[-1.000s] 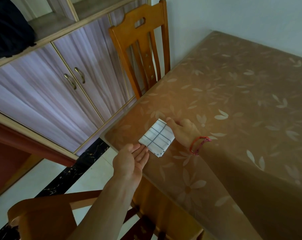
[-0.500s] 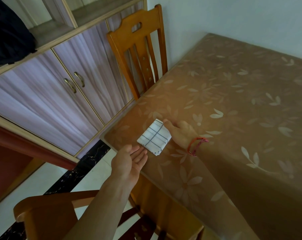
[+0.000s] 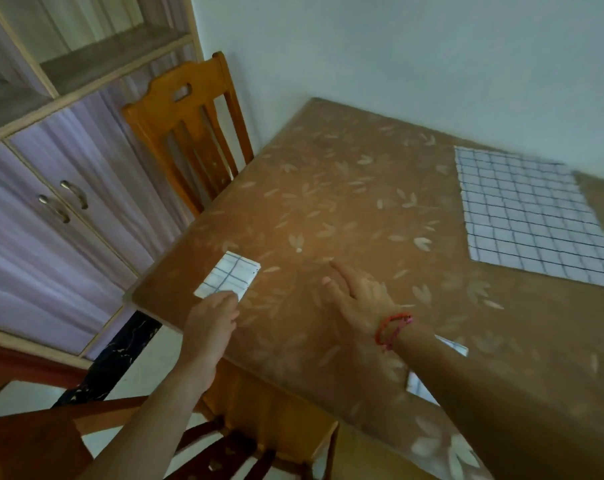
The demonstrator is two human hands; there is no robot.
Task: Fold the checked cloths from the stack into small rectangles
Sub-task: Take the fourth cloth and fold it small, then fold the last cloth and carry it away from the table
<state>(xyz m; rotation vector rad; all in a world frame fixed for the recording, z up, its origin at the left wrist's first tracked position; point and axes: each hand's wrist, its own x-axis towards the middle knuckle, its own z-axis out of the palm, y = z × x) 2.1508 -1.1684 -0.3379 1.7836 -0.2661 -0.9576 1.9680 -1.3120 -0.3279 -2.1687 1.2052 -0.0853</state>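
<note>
Folded cloth: the small white rectangle of blue-checked fabric [image 3: 228, 277] lies flat on the brown leaf-patterned table cover [image 3: 362, 188], near the table's corner at centre left of the frame.
Left hand: the left hand [image 3: 212, 317] is palm down with its fingers together, and their tips rest on the near edge of the folded cloth. A second ago it waited palm up just off the table edge.
Right hand: the right hand [image 3: 359, 299], which wears a red cord bracelet [image 3: 394, 329], has left the cloth's far side, where it was pressing. It now sits apart from the cloth at lower centre, holding nothing, with its fingers loosely spread and the index finger stretched toward the upper right.
Stack: the flat pile of unfolded white checked cloths [image 3: 525, 216] lies at the upper right, well apart from both hands.
Meaning: this cloth looks finished. The right hand seems to be heading for the next cloth while the left settles the folded one.
Unclear: pale patches beside the right forearm are too blurred to identify.
</note>
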